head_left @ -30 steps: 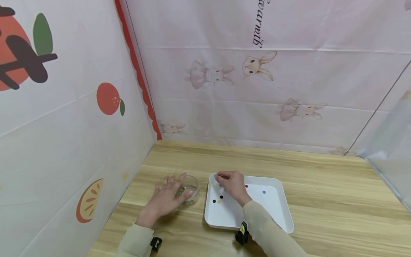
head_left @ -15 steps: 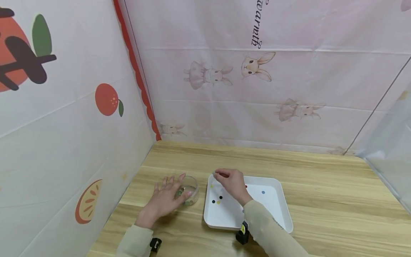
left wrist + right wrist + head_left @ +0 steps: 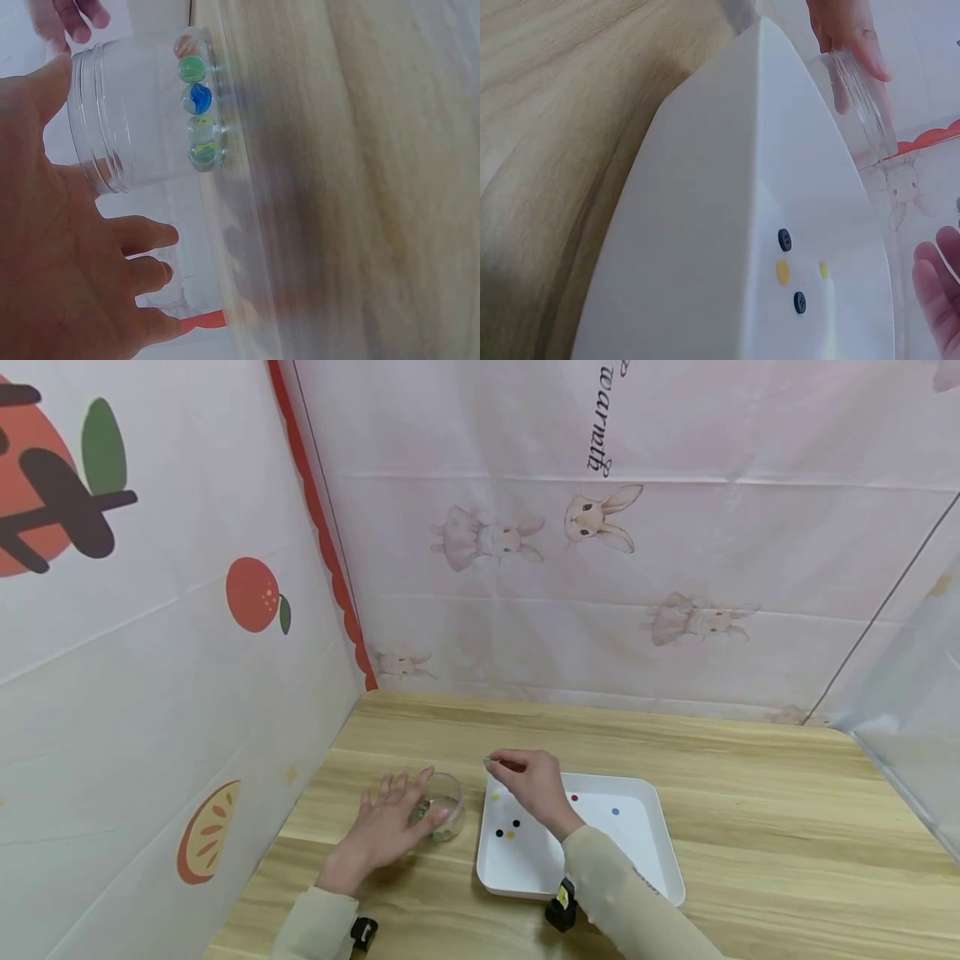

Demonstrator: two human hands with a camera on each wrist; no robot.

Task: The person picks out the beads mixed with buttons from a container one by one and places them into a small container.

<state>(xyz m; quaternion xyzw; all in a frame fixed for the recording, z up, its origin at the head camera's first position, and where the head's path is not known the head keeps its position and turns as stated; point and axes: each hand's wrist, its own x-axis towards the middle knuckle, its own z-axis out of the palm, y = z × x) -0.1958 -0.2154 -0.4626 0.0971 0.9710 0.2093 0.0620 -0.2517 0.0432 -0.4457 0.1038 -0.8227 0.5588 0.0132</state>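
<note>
A clear plastic jar (image 3: 448, 810) stands upright on the table, left of the tray. Several glass marbles (image 3: 196, 97) lie on its bottom, green, blue and orange-swirled. My left hand (image 3: 386, 831) holds the jar near its rim between thumb and index finger, the other fingers spread beside it. Over the far left corner of the white tray (image 3: 660, 835), my right hand (image 3: 536, 785) pinches a small pale green marble (image 3: 487, 760), mostly covered by the fingertips. Buttons lie in the tray: two black buttons (image 3: 784, 240), a yellow-orange button (image 3: 782, 271), and red and blue ones.
A small yellow button (image 3: 495, 797) lies near the tray's left wall. The red button (image 3: 574, 797) and blue button (image 3: 616, 812) are farther right. Printed cloth walls (image 3: 480, 635) enclose the wooden table (image 3: 787, 827) at the back and sides.
My right hand has lifted and moved left from inside the tray to above its far left corner, carrying the pale green marble. The left hand stays at the jar.
</note>
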